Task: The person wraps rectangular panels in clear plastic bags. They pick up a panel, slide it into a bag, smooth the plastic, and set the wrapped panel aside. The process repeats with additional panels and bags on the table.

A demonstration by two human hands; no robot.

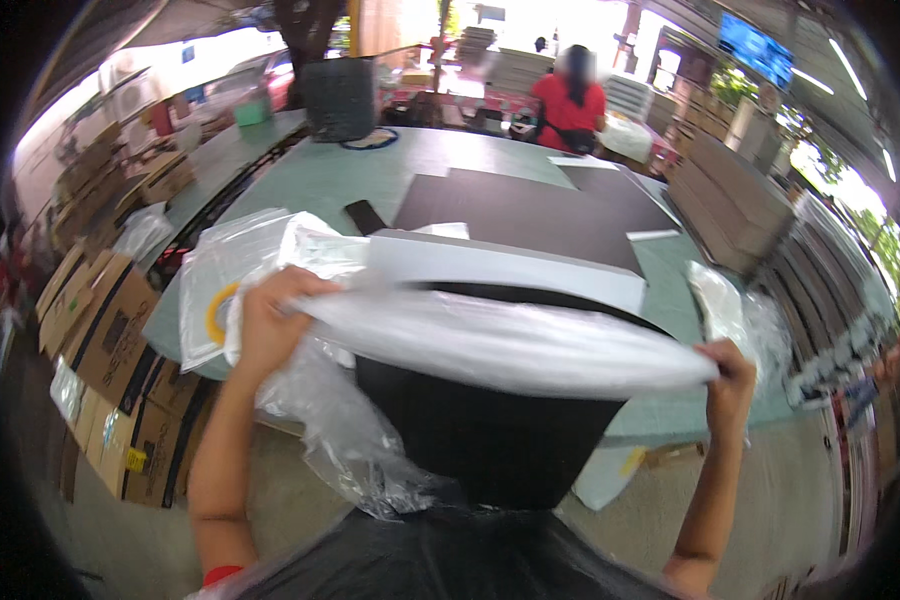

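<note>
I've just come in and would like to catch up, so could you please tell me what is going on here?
A person's left hand and right hand hold clear plastic stretched between them, across a black board at the table's near side. Dark sheets and a phone lie beyond. In the background is someone in red.

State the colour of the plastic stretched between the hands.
The plastic looks whitish and partly see-through, best seen in the head view.
</note>
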